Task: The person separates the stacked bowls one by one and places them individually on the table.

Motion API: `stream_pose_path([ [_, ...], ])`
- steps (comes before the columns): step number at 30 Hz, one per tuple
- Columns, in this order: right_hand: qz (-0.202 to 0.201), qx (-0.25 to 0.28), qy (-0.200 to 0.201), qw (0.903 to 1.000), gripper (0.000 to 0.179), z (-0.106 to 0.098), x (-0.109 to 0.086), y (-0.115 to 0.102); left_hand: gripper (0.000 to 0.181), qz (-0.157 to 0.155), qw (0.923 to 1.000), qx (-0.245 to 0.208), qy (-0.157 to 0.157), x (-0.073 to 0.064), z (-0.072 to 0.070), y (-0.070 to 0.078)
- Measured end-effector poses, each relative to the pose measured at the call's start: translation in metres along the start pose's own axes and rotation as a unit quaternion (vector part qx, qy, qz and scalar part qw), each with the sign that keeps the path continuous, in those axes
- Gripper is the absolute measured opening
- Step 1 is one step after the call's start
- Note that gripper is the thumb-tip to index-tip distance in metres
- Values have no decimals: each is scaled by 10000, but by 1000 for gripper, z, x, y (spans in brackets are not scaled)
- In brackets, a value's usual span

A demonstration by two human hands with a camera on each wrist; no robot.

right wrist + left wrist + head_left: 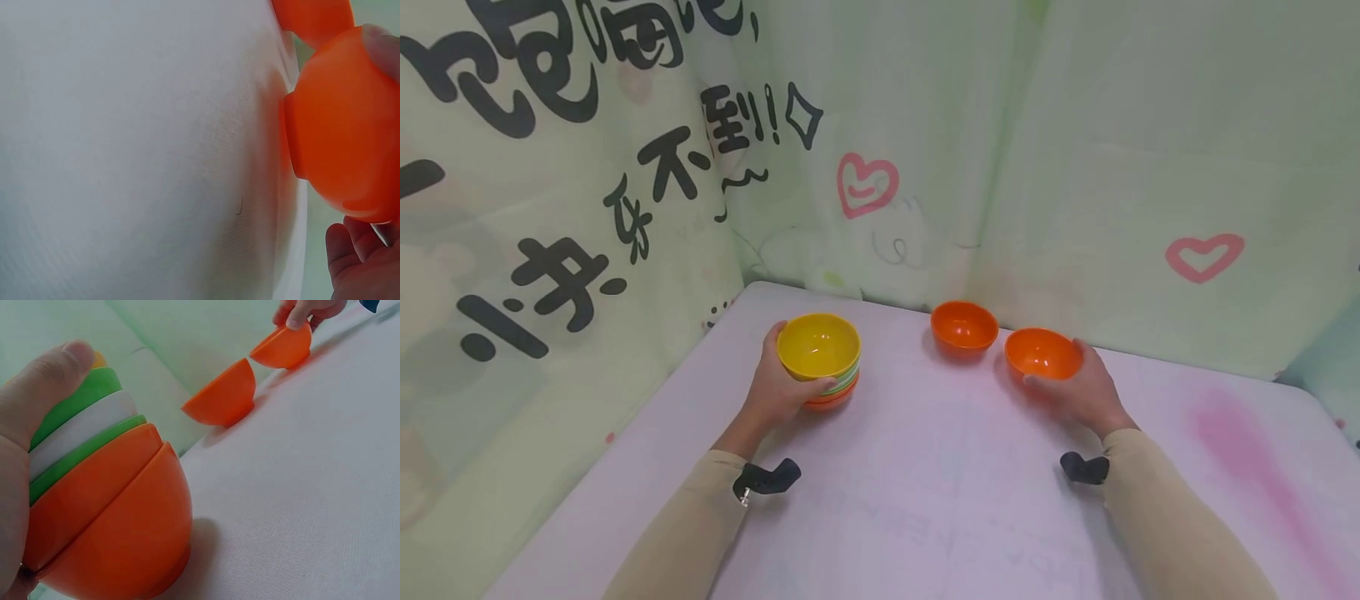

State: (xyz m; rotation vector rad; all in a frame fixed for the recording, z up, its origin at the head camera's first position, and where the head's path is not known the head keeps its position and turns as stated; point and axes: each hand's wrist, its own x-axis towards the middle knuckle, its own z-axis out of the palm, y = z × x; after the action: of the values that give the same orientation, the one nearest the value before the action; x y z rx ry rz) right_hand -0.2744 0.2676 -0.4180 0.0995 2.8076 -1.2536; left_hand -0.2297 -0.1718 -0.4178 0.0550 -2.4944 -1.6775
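On the left of the head view, my left hand [777, 390] grips a stack of nested bowls, thumb on the near side. A yellow bowl [818, 346] tops it; green, white and orange rims show beneath. The lowest orange bowl [144, 525] appears close up in the left wrist view. My right hand [1088, 398] holds an orange bowl [1042, 353] by its rim, thumb in front and fingers behind. Its foot is at or just above the table; I cannot tell which. Another orange bowl [964, 326] stands upright to its left, untouched.
A pale cloth covers the table [917, 500], with a pink stain [1240, 442] on the right. Behind the bowls hangs a light green curtain [1075, 167] with hearts, meeting the table's back edge. Another printed curtain [572, 350] with dark lettering borders the left side.
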Motion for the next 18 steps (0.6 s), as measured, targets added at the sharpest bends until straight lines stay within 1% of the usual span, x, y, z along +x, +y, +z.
stream_pose_path([
  [5,12,-27,36,10000,122,1,5,3,113,18,10000,-37,-22,0,0,1],
  [14,251,100,100,9996,121,3,15,4,113,14,10000,-84,-4,-2,0,2],
  [18,339,123,124,9993,123,4,19,5,112,-4,9999,-112,-4,-2,0,2],
])
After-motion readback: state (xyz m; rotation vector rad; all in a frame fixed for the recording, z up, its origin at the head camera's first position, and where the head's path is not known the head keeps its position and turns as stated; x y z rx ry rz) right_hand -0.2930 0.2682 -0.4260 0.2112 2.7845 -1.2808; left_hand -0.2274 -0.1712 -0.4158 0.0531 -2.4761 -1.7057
